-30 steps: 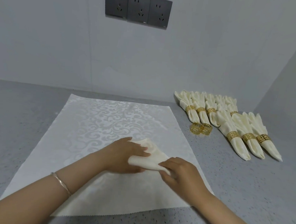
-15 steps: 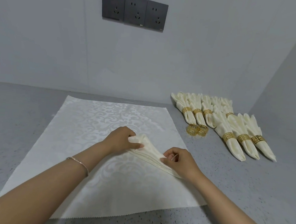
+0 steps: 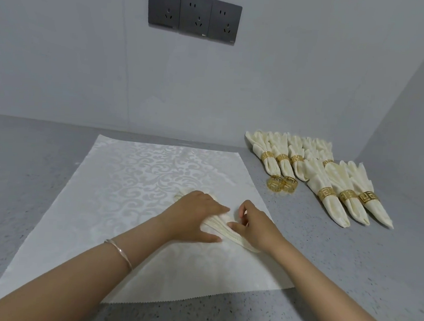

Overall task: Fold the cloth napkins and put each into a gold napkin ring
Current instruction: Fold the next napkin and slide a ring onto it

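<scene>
l hand (image 3: 197, 217) presses pleated napkin (image 3: 223, 231), r hand (image 3: 257, 227) pinches it.

1. Left hand (image 3: 197, 217): palm down, fingers straight, pressing flat on napkin (image 3: 220, 229).
2. Right hand (image 3: 257, 226): thumb and curled fingers pinch same napkin.
3. Both forearms extended forward, converging.
</scene>
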Tool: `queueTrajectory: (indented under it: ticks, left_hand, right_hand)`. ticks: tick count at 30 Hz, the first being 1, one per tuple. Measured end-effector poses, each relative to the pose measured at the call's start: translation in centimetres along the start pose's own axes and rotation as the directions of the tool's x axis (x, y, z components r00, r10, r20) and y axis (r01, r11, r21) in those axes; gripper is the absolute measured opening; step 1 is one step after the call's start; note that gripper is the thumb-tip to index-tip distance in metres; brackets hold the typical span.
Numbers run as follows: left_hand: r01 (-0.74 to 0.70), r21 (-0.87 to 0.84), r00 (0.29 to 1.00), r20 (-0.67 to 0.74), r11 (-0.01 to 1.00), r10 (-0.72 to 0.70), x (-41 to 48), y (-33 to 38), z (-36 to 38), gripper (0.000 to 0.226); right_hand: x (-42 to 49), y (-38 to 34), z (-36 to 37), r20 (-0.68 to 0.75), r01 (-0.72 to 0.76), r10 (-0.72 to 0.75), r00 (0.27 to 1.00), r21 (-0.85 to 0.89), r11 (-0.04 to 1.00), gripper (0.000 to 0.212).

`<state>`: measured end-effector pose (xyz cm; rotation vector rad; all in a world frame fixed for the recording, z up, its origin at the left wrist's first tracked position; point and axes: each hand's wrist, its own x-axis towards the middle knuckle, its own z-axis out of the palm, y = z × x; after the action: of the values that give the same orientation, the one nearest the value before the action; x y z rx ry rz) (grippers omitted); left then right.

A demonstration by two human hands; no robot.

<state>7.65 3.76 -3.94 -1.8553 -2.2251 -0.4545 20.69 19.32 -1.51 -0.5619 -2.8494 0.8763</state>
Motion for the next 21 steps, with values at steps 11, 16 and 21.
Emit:
queueTrajectory:
  ticks: [11, 16, 21]
  left_hand:
    - [-0.016, -0.015, 0.997, -0.081, 1.000, 0.014, 4.1, 0.7, 0.4, 0.037]
    - [-0.063, 0.110, 0.997, 0.039, 0.992, 0.059, 7.5, 0.4, -0.8, 0.046]
    - [-0.001, 0.280, 0.983, 0.176, 0.960, -0.050, 10.4, 0.2, -2.2, 0.033]
  right_hand:
    - [0.8, 3.1, -3.0, 0.279, -0.371, 0.250, 0.927, 0.582, 0.724, 0.030]
    - [2.7, 6.4, -5.6, -0.081, -0.220, 0.301, 0.950, 0.510, 0.831, 0.015]
    - [6.5, 11.0, -8.1, -0.394, -0.146, 0.306, 0.867, 0.387, 0.910, 0.042]
